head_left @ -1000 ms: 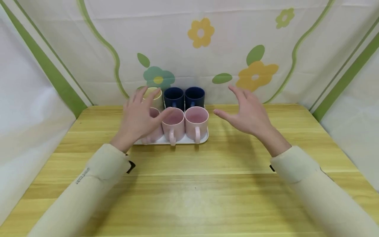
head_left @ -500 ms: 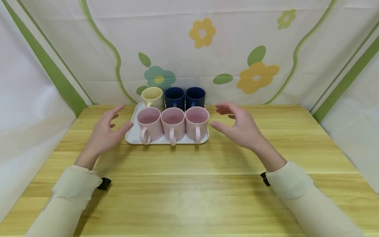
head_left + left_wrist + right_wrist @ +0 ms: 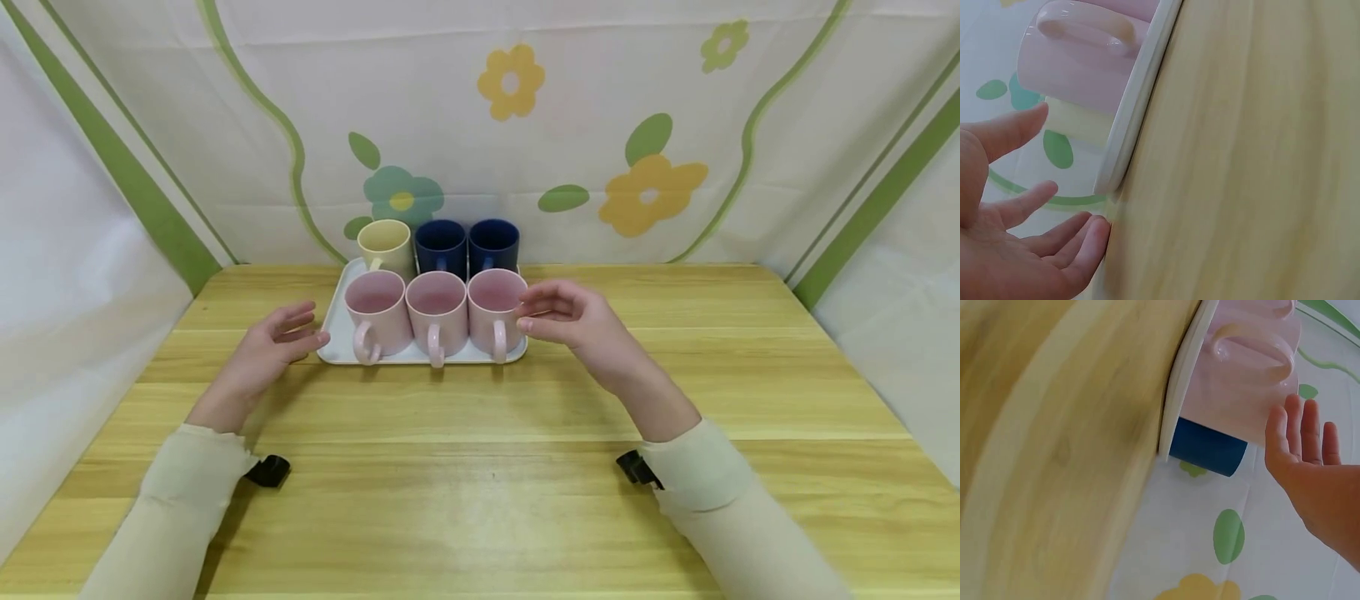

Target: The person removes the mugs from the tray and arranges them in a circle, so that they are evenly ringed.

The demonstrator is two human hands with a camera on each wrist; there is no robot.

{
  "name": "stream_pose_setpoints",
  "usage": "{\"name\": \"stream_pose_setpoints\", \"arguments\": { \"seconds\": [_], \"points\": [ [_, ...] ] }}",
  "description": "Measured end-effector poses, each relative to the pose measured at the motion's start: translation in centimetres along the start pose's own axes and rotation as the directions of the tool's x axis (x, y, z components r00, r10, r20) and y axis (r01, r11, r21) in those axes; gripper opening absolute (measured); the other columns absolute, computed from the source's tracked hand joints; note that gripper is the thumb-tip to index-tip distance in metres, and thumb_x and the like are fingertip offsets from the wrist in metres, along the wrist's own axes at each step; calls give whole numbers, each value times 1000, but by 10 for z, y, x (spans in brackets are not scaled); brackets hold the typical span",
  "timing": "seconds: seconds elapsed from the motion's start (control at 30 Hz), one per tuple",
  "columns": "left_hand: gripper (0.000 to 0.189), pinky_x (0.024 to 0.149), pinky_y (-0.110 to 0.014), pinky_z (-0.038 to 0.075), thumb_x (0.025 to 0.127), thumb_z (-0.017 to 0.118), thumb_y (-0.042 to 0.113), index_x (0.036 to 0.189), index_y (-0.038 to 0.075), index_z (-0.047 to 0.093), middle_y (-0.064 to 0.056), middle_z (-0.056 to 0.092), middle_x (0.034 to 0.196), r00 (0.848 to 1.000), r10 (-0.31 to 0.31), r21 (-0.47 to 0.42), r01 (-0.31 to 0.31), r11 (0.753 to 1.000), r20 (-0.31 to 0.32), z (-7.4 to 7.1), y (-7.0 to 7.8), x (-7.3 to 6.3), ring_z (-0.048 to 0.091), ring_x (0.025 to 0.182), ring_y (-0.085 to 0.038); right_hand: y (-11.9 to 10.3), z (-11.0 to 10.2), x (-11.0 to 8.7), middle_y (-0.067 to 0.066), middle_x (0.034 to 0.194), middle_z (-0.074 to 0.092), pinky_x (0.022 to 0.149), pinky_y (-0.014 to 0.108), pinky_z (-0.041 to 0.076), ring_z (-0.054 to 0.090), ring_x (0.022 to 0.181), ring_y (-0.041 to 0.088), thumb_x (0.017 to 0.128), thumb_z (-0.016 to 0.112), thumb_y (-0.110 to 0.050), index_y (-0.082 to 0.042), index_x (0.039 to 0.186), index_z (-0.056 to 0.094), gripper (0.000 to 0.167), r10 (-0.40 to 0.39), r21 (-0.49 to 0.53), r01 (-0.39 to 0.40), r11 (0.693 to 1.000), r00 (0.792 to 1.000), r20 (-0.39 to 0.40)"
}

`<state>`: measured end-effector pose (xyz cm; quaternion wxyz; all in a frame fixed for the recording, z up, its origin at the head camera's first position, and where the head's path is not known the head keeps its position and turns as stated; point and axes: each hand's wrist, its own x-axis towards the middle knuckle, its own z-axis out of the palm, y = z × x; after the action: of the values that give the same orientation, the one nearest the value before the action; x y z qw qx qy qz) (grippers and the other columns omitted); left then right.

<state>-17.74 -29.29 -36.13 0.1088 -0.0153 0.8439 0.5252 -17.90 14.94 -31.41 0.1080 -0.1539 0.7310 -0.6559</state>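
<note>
White tray of six mugs, between left hand and right hand.
The left hand spreads loosely just beside the tray's left end; the right, fingers relaxed, is at the near-right pink mug, contact unclear.

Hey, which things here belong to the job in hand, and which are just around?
Likely part of the job: white tray, three pink mugs, yellow mug, two dark blue mugs, left hand, right hand.

Apparently just surroundings: wooden table, flowered cloth, black wrist devices.
</note>
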Motion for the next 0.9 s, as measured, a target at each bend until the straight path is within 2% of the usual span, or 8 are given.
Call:
{"name": "stream_pose_setpoints", "arguments": {
  "seconds": [0.23,0.33,0.4,0.47,0.57,0.67,0.83,0.9],
  "points": [
    [89,94,-8,46,102,73,31,171,11,20,-19,31,174,1000,-21,-73,23,997,21,4,-1,1,39,154,-35,5,8,3,5,114,76,96,29,61,75,105,13,99,68,2,5,131,61,33,132,195,-141,971,990,56],
    [87,110,-19,44,101,74,28,170,11,24,-18,34,173,999,-31,-63,32,998,27,5,-1,3,42,152,-29,7,11,3,2,114,74,96,28,61,73,102,12,99,68,3,4,128,61,30,172,235,-179,955,984,51],
    [87,122,-33,38,100,76,24,170,11,26,-17,36,172,999,-35,-55,36,998,30,6,-1,4,43,151,-28,8,12,4,0,112,72,98,31,61,72,100,11,98,69,1,3,125,62,28,184,225,-187,956,982,34],
    [87,127,-44,32,99,77,21,170,11,26,-18,38,171,999,-34,-46,36,998,39,7,-1,5,42,152,-28,9,12,4,-1,109,72,102,36,59,72,99,12,98,70,-1,2,122,64,25,197,206,-196,959,980,13],
    [88,123,-35,36,98,77,16,169,9,26,-20,39,170,998,-26,-27,27,999,49,7,-2,5,41,152,-31,11,12,4,-1,107,72,108,43,56,73,99,14,98,70,-3,3,122,64,25,221,186,-218,958,975,7],
    [88,118,-28,39,98,76,14,169,8,26,-22,38,169,998,-27,-5,28,1000,53,7,-4,4,40,153,-33,13,13,5,0,109,72,108,42,57,75,99,14,99,69,-3,4,124,63,27,247,185,-248,951,969,29],
    [90,127,-52,28,96,77,11,170,9,24,-23,37,170,997,-50,-14,51,999,57,6,-5,4,35,155,-37,15,18,6,2,114,68,106,40,58,72,101,14,100,68,-5,5,126,62,29,276,163,-284,945,959,70],
    [91,128,-57,26,96,77,9,170,9,24,-24,36,170,997,-56,-16,57,998,57,7,-6,4,34,156,-38,16,18,7,4,117,67,108,42,57,72,102,14,100,68,-7,6,127,62,31,294,156,-302,940,953,74]
  ]
}}
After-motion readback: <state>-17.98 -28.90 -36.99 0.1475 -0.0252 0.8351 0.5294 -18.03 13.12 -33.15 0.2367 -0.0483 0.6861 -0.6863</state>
